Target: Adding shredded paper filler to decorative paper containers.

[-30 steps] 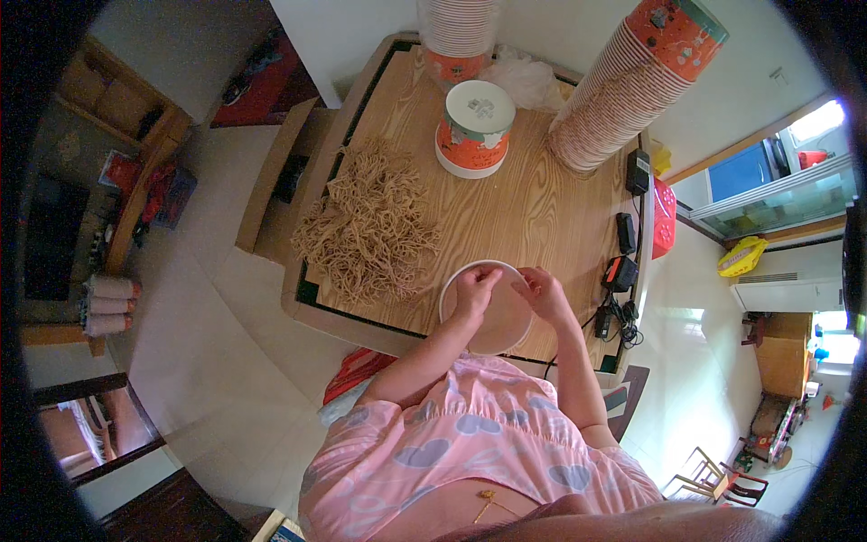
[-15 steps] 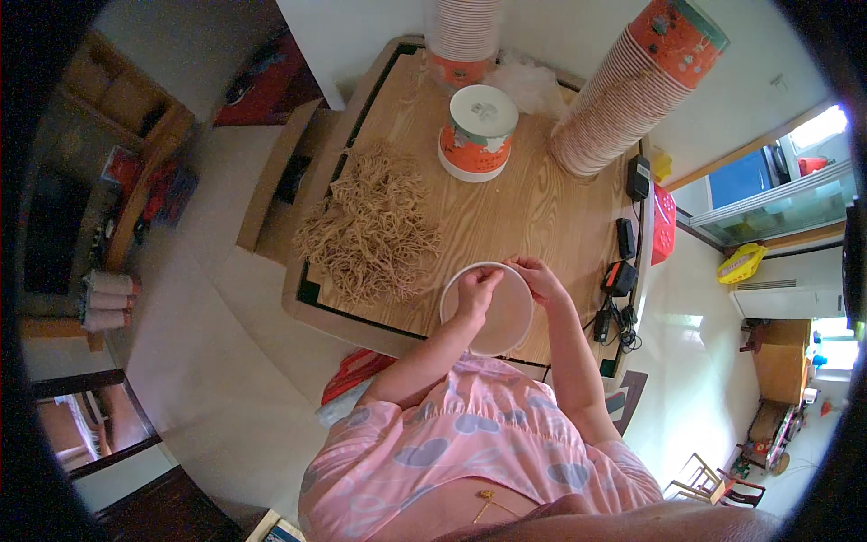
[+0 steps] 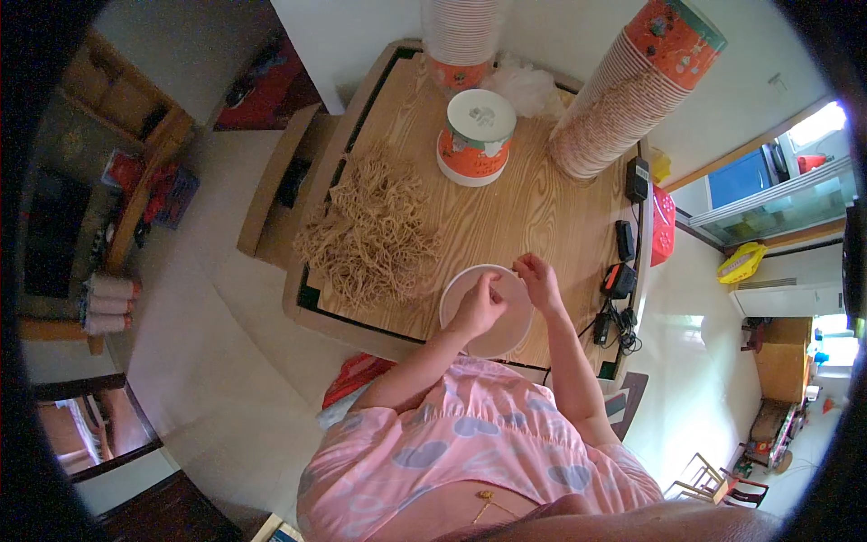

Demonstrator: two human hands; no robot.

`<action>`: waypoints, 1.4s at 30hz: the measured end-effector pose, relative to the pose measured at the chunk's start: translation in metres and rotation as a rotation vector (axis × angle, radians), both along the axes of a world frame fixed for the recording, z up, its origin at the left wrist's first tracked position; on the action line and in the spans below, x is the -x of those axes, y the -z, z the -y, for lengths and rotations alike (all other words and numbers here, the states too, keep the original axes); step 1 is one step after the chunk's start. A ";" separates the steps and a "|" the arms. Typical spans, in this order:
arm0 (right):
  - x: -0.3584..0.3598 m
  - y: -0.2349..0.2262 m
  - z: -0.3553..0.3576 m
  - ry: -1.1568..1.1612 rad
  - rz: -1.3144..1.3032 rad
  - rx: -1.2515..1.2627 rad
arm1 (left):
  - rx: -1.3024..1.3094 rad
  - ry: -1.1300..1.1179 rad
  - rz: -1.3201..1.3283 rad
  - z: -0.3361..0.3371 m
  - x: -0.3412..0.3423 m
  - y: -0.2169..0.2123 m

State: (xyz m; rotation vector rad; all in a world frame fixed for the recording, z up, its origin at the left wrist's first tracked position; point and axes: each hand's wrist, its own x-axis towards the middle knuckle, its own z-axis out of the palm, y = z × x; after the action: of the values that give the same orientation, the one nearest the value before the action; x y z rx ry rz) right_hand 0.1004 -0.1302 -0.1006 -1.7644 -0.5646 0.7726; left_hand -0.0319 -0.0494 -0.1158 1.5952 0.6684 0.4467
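At the near edge of the table stands a white round paper tub (image 3: 498, 343), its mouth facing up. My left hand (image 3: 480, 307) is over the tub's mouth with thumb and fingers pinched together. Beside the far right part of the rim, my right hand (image 3: 539, 284) is also closed in a pinch. Whatever either hand pinches is too small to make out. Left of the tub lies a loose heap of tan cord (image 3: 372, 230). Farther back, an orange, white and green printed tub (image 3: 473, 158) sits upside down, its pale base up.
Tall stacks of nested paper tubs stand at the back, one upright (image 3: 463, 41) and one leaning (image 3: 628, 95). Between them is crumpled clear plastic (image 3: 524, 86). Black power adapters (image 3: 638, 179) and tangled cables (image 3: 623, 330) line the right table edge.
My left hand has drawn back slightly toward me and right, deeper over the tub's mouth. My right hand has shifted a little to the right, off the rim.
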 end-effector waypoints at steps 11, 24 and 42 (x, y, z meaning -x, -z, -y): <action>0.031 -0.029 0.002 0.165 0.560 0.033 | -0.738 0.478 -0.418 -0.050 -0.020 -0.053; 0.034 -0.048 0.013 0.055 0.611 -0.045 | 0.084 0.407 -0.128 -0.036 -0.027 -0.010; 0.052 -0.047 0.027 0.005 0.751 -0.001 | 0.307 0.315 -0.098 -0.031 -0.014 -0.021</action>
State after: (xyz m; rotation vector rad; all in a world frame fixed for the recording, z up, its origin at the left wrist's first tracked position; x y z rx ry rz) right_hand 0.0483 -0.1572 -0.0535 -2.0335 -1.0454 0.0718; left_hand -0.0179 -0.0186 -0.0943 1.4025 0.5185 0.0304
